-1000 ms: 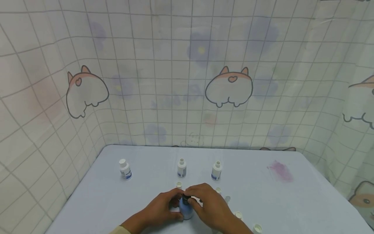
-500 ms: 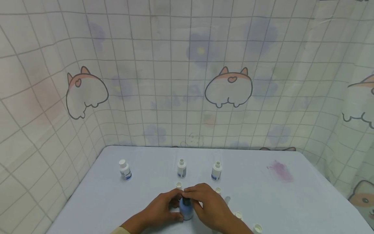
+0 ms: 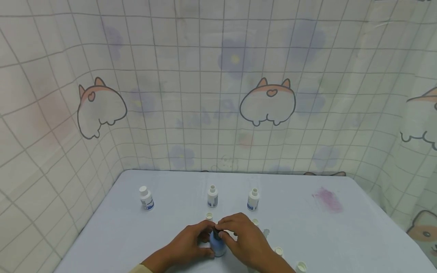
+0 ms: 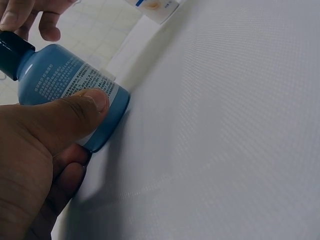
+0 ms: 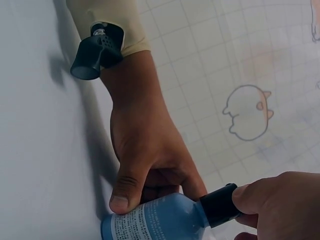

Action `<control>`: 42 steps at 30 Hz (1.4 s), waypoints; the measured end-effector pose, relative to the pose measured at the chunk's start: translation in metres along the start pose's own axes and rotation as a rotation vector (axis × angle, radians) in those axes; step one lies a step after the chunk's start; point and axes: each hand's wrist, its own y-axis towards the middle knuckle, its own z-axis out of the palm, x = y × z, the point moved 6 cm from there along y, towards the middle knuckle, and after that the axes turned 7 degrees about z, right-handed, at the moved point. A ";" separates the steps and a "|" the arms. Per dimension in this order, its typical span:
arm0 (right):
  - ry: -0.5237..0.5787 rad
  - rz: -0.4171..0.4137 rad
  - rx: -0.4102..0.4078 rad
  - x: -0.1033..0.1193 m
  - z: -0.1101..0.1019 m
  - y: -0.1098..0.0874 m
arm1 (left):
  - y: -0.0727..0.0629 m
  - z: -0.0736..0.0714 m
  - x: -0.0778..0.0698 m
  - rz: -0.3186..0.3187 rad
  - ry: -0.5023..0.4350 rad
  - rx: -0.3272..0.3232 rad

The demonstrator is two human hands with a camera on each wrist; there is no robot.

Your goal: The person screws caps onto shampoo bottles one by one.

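A blue bottle with a black cap stands upright on the white table. My left hand grips its body, the thumb lying across the printed label in the left wrist view. From the other side, my right hand pinches the black cap between thumb and fingers. The cap sits on the bottle's neck, partly covered by those fingers.
Behind the hands stand a capped white bottle and two uncapped white bottles, one in the middle and one further right. Several small white round pieces, one of them by the right forearm, surround the hands. A pink stain marks the table.
The right fingers slid forward over the cap half a second ago and have come back to pinch its sides. The left hand and the bottle have stayed in place.
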 end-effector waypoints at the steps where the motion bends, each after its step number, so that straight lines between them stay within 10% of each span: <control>1: -0.001 0.006 0.005 -0.001 0.001 0.000 | 0.000 0.000 0.000 -0.003 -0.001 0.001; 15: -0.006 -0.102 -0.005 0.003 0.002 -0.002 | -0.001 0.002 -0.001 0.009 -0.007 -0.002; 29: -0.029 0.040 0.036 -0.001 0.003 -0.001 | 0.000 0.000 -0.001 0.010 0.016 -0.001; 42: -0.081 -0.036 0.005 0.000 0.000 -0.001 | -0.001 0.001 -0.002 0.051 -0.012 -0.011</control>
